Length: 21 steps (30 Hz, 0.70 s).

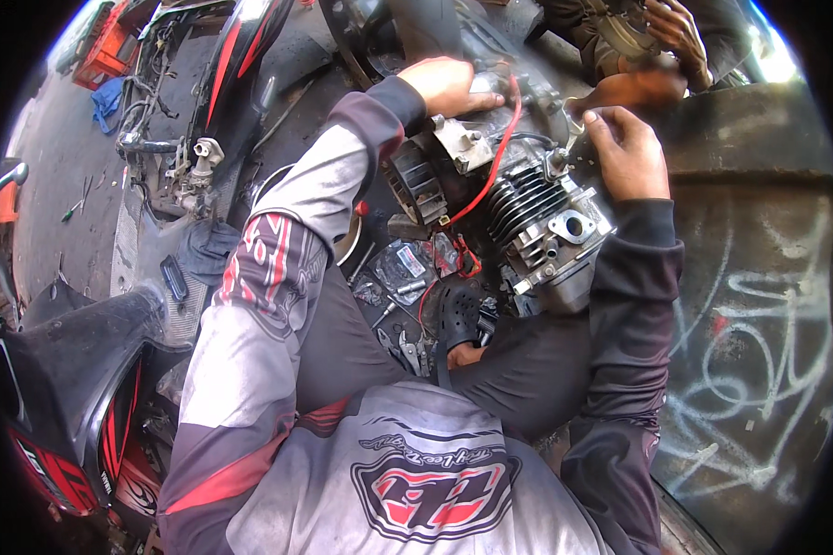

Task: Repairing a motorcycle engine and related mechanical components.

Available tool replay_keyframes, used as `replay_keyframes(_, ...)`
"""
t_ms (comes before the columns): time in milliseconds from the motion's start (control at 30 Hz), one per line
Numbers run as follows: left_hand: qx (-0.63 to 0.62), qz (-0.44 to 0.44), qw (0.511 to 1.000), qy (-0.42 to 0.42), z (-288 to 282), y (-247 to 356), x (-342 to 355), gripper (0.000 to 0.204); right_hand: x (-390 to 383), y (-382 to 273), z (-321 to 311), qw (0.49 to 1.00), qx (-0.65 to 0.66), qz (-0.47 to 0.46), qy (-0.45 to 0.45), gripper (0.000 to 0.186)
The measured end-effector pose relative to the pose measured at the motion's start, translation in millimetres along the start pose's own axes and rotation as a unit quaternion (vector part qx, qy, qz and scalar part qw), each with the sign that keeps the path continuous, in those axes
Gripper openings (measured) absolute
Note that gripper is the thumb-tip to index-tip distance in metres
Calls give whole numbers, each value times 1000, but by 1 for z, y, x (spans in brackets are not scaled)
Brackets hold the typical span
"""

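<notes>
Fingers bent, the left hand (442,86) reaches over the grey metal engine with black fins (528,205), upper centre; the right hand (635,165) draws its thumb and forefinger near each other beside it, and what either hand pinches I cannot tell. Rightward spreads a dark, white-scrawled metal panel (759,324); a co-worker's hand (681,39) is upper right, and a curved red cable (502,162) crosses before the engine.

At 6 o'clock, grey shirt (329,472) carried black script (435,442) and lettered crest (437,499) | at 9, left sleeve (250,342) had red-white letters (273,248) | at 8, red-black fairing (54,479) bore lettering | toward 3, dark panel (759,245) showed white graffiti letters (727,400)
</notes>
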<state>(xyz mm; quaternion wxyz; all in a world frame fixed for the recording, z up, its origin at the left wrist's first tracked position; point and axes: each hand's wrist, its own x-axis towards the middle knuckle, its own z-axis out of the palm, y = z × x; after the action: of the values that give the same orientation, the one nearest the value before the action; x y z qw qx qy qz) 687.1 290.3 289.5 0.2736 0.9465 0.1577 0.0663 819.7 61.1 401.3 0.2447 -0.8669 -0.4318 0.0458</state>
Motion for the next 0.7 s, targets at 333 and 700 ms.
replay_keyframes(333,-40,-6,999,14,-5,3,-3,79,-5,10,-5,1000,-24,10,-2,38)
replay_keyframes(700,53,-2,998,-20,-8,3,-4,78,-36,25,-14,930,-79,121,-337,79)
